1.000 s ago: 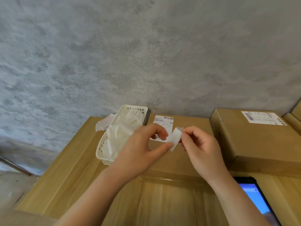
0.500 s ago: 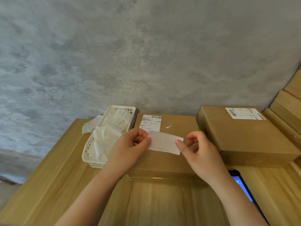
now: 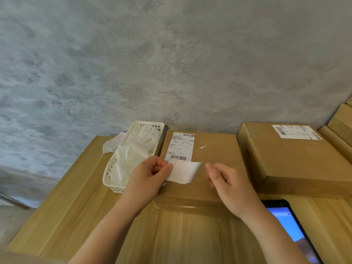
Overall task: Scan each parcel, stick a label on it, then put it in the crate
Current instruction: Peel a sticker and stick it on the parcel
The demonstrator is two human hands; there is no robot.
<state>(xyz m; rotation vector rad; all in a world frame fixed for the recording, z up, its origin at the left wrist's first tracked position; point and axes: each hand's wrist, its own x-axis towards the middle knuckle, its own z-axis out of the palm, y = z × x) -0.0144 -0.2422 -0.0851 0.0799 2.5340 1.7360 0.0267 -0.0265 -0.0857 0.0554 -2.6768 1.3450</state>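
A flat brown cardboard parcel lies on the wooden table in front of me, with a printed shipping slip at its far left corner. My left hand pinches the left edge of a small white label with a red outline, held just above the parcel's top. Just right of the label hovers my right hand, fingers loosely curled, not touching it. A second, thicker parcel with its own slip sits to the right.
A white plastic basket full of peeled backing papers stands left of the parcel, with loose labels behind it. A phone with a lit screen lies at the lower right. Wooden boards lean at the far right. A grey wall rises behind.
My right hand has let go of the label's right edge and drawn slightly away. The left hand alone now holds the label, lower over the parcel.
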